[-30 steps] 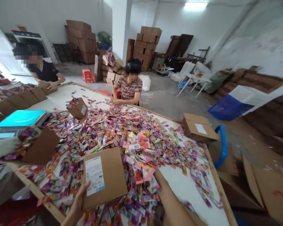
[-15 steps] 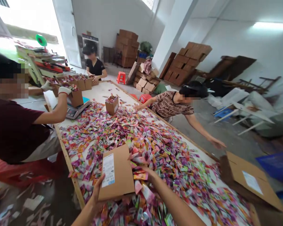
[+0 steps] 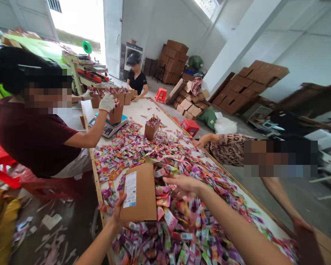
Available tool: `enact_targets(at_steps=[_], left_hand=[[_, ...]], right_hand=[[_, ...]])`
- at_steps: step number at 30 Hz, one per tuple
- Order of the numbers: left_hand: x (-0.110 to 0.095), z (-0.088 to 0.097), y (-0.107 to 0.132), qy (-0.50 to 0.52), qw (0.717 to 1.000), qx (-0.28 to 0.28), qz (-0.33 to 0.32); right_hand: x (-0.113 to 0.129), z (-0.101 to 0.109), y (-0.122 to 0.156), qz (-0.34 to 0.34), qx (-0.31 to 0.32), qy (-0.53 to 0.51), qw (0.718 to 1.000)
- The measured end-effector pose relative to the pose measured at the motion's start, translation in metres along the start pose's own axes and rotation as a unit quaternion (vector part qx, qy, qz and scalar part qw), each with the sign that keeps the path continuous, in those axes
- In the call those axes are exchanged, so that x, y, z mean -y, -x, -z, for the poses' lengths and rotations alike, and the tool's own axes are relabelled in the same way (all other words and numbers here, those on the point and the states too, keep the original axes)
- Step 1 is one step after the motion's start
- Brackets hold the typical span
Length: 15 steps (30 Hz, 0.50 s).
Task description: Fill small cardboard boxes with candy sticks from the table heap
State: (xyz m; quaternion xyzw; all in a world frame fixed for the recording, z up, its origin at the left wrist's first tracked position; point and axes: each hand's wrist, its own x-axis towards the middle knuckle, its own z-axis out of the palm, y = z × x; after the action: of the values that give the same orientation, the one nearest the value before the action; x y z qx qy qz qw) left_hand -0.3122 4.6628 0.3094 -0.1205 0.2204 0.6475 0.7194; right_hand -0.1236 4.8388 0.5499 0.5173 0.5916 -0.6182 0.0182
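The left hand [image 3: 119, 211] grips the box [image 3: 145, 195] at its left edge, thumb by the label, other fingers hidden. Packets [image 3: 182, 230] lie around the box on the table [image 3: 136, 111]. Just right of the box, the right hand [image 3: 183, 187] is loosely spread over packets. Beyond the box stands a filled carton [image 3: 151, 131]; farther, to its left, a co-worker's gloved hand [image 3: 107, 102] touches another carton [image 3: 116, 115] on the scale [image 3: 107, 129].

Head-worn view, forward and down
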Motion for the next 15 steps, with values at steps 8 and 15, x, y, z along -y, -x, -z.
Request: enact_targets(at_steps=[8,15], left_hand=[[-0.033,0.018,-0.006,0.069,0.998,-0.007,-0.008],[-0.092,0.064,0.026,0.074,0.989,-0.115,-0.057]], right_hand=[[0.045,-0.059,-0.038,0.066,0.136,0.004,0.988],[-0.003,-0.058,-0.155,0.273,-0.236,0.463,0.810]])
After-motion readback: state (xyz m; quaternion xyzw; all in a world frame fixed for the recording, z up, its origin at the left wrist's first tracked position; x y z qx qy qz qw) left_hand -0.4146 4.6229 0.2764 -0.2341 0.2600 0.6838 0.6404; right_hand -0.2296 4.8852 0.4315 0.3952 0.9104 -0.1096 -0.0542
